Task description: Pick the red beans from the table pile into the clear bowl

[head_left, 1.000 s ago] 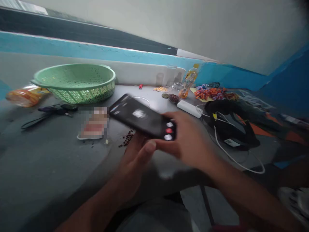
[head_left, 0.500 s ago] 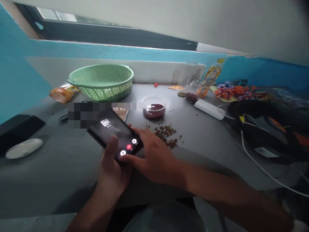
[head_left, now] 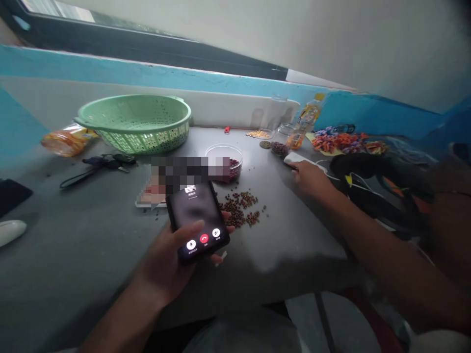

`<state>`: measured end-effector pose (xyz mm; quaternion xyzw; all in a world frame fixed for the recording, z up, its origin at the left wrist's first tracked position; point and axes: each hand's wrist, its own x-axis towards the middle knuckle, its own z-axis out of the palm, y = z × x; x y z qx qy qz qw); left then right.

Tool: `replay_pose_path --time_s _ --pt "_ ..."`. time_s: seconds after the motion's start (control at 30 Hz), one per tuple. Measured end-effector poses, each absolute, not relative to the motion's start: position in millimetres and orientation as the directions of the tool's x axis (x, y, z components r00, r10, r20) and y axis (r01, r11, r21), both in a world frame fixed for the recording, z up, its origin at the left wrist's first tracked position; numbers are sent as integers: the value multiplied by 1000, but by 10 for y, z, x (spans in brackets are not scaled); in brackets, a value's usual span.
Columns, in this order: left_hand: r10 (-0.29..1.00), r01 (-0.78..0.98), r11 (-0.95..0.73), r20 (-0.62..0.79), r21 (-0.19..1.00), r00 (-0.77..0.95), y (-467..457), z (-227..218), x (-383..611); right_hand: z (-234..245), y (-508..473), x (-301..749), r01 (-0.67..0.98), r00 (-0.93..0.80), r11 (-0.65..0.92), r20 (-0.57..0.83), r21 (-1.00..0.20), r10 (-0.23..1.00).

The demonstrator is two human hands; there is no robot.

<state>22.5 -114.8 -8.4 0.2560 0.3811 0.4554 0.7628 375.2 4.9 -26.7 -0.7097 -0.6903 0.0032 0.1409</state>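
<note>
My left hand [head_left: 167, 260] is wrapped round a black smartphone [head_left: 195, 215], with the thumb over its lit screen. A call screen with a red hang-up button shows on it; a blurred patch covers the phone's top. By the left fingertips, under the phone's lower right corner, is a small white scrap [head_left: 222, 258]. Farther right, my right hand [head_left: 309, 179] has its fingers closed round the near end of a white power bank [head_left: 294, 157] lying on the table. Mixed beans [head_left: 239, 208] lie loose beside the phone. Behind it stands a clear round tub [head_left: 235, 171] of dark red beans, partly blurred out.
A green colander [head_left: 143, 132] stands at the back left, near an orange bottle [head_left: 68, 141] on its side and keys [head_left: 110, 161]. Jars, small bean heaps and a yellow-capped bottle [head_left: 307, 117] line the back right. Cables and a black strap [head_left: 353, 171] lie right. A white mouse [head_left: 13, 231] sits left.
My right hand has left the phone and reached right to the power bank. The phone, in my left hand, has turned more upright and shifted right. The view has swung rightward.
</note>
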Motion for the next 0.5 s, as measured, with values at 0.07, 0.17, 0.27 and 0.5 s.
replay_pose_path --time_s 0.07,0.17,0.27,0.5 --pt "894 -482 445 -343 754 288 -1155 -89 262 -341 131 3836 981 42 -10 167 -194 985" --pt "890 -448 452 -351 771 292 -1151 -109 302 -364 110 3686 973 10 26 156 -229 988" --pt "897 -451 438 -348 778 271 -1134 -136 320 -284 -162 3255 932 -62 118 168 -344 984" --pt "918 -455 396 -330 797 221 -1169 -185 317 -128 -960 2181 -110 -600 -161 -64 -981 798"
